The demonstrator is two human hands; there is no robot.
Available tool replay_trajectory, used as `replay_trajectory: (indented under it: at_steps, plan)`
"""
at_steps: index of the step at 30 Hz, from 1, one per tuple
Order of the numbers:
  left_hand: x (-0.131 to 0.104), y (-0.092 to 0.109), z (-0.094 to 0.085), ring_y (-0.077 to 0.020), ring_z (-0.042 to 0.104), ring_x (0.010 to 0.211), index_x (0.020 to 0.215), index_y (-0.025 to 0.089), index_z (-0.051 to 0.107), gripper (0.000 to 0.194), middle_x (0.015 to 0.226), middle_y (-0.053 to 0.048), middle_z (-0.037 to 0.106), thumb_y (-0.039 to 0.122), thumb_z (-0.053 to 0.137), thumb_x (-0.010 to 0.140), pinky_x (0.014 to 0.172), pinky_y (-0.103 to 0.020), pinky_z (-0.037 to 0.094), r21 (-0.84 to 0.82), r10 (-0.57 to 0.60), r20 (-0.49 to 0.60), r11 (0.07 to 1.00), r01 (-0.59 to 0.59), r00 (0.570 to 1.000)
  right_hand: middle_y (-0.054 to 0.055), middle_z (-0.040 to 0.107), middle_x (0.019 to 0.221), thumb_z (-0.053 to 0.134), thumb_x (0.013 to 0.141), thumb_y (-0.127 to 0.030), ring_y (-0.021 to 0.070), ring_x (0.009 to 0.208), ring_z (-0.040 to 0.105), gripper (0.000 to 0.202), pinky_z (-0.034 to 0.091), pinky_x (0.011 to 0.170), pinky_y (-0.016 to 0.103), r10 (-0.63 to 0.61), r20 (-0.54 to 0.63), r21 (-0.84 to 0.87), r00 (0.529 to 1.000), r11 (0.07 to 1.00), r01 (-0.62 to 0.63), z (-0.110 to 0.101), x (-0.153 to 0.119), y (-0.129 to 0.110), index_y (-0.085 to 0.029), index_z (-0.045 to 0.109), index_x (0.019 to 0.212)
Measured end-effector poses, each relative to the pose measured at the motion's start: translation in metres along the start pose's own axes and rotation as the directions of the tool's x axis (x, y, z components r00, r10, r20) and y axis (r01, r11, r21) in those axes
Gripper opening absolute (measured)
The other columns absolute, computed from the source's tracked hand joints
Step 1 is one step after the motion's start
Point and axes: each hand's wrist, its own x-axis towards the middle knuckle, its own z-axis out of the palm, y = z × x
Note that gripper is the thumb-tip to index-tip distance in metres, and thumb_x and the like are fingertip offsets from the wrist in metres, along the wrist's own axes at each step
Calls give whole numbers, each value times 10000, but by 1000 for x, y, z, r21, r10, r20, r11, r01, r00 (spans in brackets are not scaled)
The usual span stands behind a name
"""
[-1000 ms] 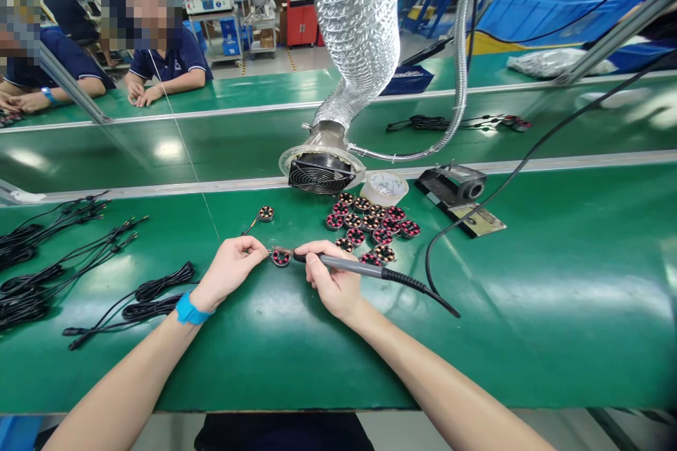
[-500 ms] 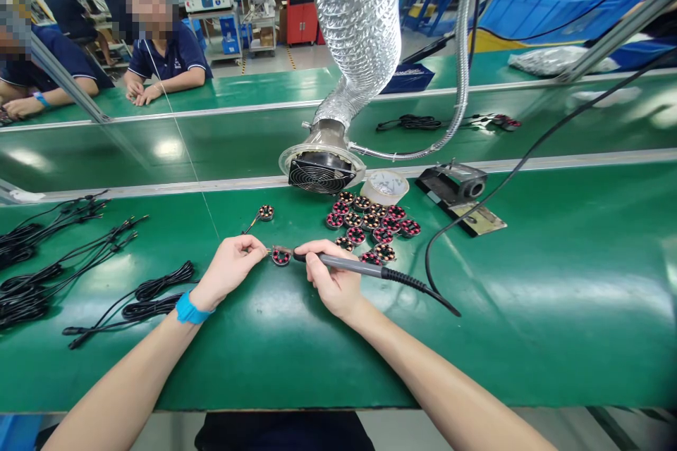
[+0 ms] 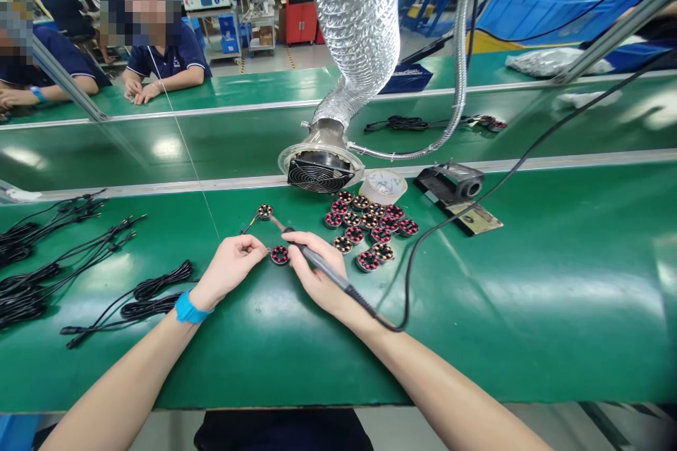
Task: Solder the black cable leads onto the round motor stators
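My left hand [image 3: 230,266] is closed in a pinch on thin wire ends, beside a small round motor stator [image 3: 280,255] with pink-red windings lying on the green bench. Most of the wire is hidden by the fingers. A soldering iron [image 3: 328,269] is gripped like a pen in my right hand [image 3: 316,290], just right of that stator. Its tip points up and left, close to a second stator [image 3: 265,211] with copper-coloured windings and short leads. I cannot tell whether the tip touches it.
Several more stators [image 3: 353,235] cluster right of my hands, under a fume extractor hood [image 3: 320,173]. A tape roll [image 3: 383,187] and a metal iron stand [image 3: 455,187] are behind them. Bundled black cables [image 3: 159,296] lie left. The iron's cord [image 3: 410,268] loops right. Co-workers [image 3: 166,63] sit opposite.
My right hand has swung the iron's tip up and away from the near stator towards the far one, and the handle now slants more steeply. My left hand has stayed in place.
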Motion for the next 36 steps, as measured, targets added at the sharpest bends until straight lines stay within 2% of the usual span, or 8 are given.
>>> replay_trajectory:
  at_steps: [3,6,10,13,20,29,33,36]
  plan:
    - [-1,0,1,-169,572,715,727,156,662,225,734,-25,668,365,602,783,689,-266,431,22,39,13,999,-39,999,50,626,982,531,932,-156,159,879,645,314,547,856,318,-108,77,7,991,994,108,8,4,10,-256,615,1218]
    - [-3,0,3,-163,570,701,736,157,667,212,731,-20,671,347,593,792,674,-259,425,54,61,24,997,-63,998,51,570,1045,520,929,-109,152,957,634,429,528,927,324,-134,132,25,982,991,132,14,4,19,-288,551,1318]
    - [-6,3,5,-140,540,631,742,159,661,226,701,-7,645,364,591,805,603,-243,410,84,58,28,995,-60,998,38,531,1026,491,942,-89,137,924,614,443,525,907,307,-160,143,18,977,987,159,17,1,24,-292,531,1333]
    - [-7,6,4,-114,495,523,773,162,651,249,641,13,591,401,594,807,510,-232,396,75,-9,43,997,5,999,41,510,1019,478,956,-106,142,913,595,408,526,882,310,-179,147,-5,973,983,181,18,-1,25,-284,533,1319]
    - [-5,2,4,-100,460,451,768,156,627,271,519,41,498,425,596,789,433,-207,377,-54,-110,85,992,115,990,33,516,998,492,940,-93,137,892,604,415,534,859,285,-177,133,-14,975,984,180,18,-1,27,-283,526,1307]
    - [-4,3,6,-58,296,443,729,150,615,213,497,78,398,363,611,729,427,-201,196,-122,-152,11,981,152,988,43,561,994,509,930,-78,143,888,628,424,540,867,300,-207,104,5,973,978,208,17,0,22,-268,542,1308]
    - [-3,3,7,-56,281,461,726,143,622,206,505,77,405,348,618,706,450,-212,185,-132,-170,-26,977,166,985,54,630,995,518,950,-134,142,861,649,315,543,830,285,-160,22,-31,987,987,160,7,2,14,-245,606,1232]
    - [-3,4,8,-58,278,465,729,138,630,219,504,76,407,355,628,704,459,-221,180,-116,-186,-39,977,180,982,36,692,873,538,952,-203,145,760,669,198,552,756,276,-78,-63,-86,995,994,73,-5,1,7,-218,663,1104]
